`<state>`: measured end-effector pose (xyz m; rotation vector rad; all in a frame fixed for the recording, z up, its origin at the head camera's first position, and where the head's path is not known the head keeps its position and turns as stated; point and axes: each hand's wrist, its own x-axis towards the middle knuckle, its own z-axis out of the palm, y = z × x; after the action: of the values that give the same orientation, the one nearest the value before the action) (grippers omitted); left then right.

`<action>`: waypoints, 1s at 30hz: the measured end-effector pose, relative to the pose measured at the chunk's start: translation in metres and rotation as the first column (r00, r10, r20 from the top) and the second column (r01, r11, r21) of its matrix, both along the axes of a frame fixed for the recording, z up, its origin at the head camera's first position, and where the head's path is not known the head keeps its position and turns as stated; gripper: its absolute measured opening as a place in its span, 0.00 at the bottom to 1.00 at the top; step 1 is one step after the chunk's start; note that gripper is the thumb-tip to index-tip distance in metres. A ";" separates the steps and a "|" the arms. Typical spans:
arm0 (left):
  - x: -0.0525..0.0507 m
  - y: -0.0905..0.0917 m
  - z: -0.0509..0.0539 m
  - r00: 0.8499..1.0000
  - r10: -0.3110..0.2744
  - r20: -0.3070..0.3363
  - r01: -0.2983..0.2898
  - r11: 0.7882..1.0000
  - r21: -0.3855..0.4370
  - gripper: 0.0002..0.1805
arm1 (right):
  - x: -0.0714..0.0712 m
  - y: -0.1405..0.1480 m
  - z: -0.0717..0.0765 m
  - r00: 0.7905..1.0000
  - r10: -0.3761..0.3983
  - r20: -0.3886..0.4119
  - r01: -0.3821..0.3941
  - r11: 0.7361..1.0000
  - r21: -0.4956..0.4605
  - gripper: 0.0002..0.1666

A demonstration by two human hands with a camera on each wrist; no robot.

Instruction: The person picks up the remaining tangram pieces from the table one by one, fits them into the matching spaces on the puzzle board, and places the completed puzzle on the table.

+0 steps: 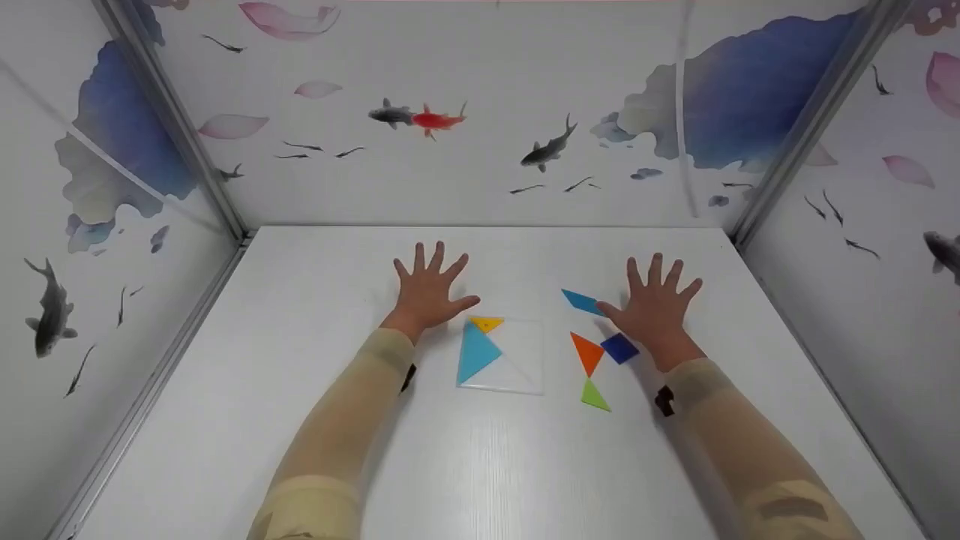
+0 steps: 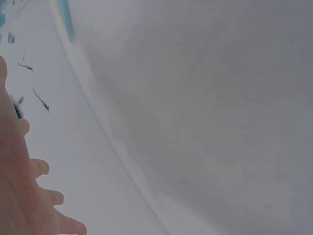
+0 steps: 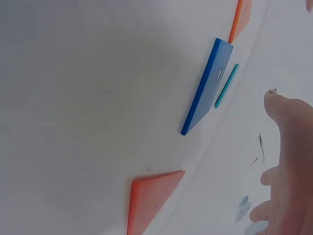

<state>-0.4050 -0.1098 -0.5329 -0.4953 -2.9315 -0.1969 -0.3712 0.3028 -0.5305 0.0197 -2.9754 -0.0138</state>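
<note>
Tangram pieces [image 1: 588, 352] lie near wide-splayed left hand [image 1: 425, 295] and right hand [image 1: 651, 309].

Left hand [image 1: 426, 296] and right hand [image 1: 654, 309] backs upward, widely splayed, forearms [image 1: 337, 420] outstretched.

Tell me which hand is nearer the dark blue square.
Right. In the head view, the right hand is spread just beyond and right of the dark blue square; the left hand is well off to its left, near the clear tray.
</note>
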 end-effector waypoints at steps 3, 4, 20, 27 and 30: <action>0.002 0.003 0.002 1.000 0.011 0.004 -0.011 0.999 0.043 0.48 | 0.001 0.001 0.000 1.000 -0.022 0.007 0.023 0.999 -0.040 0.64; 0.003 0.005 0.002 1.000 0.010 0.008 -0.010 0.998 0.056 0.48 | 0.001 0.000 0.000 0.999 -0.033 0.013 0.033 0.998 -0.056 0.64; 0.022 0.035 0.017 0.973 0.073 0.219 -0.149 0.923 0.354 0.45 | 0.013 -0.003 0.003 0.977 -0.183 0.106 0.207 0.929 -0.308 0.72; 0.035 0.038 0.012 0.911 -0.036 0.410 -0.169 0.875 0.453 0.37 | 0.028 0.007 0.000 0.967 -0.219 0.129 0.252 0.899 -0.357 0.70; 0.039 0.039 0.010 0.898 -0.118 0.425 -0.121 0.861 0.493 0.32 | 0.033 0.011 -0.006 0.964 -0.217 0.156 0.260 0.895 -0.363 0.66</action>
<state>-0.3660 -0.0710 -0.5229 -0.3984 -3.0977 -1.2022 -0.3386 0.3139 -0.5367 -0.4068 -3.0124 0.5534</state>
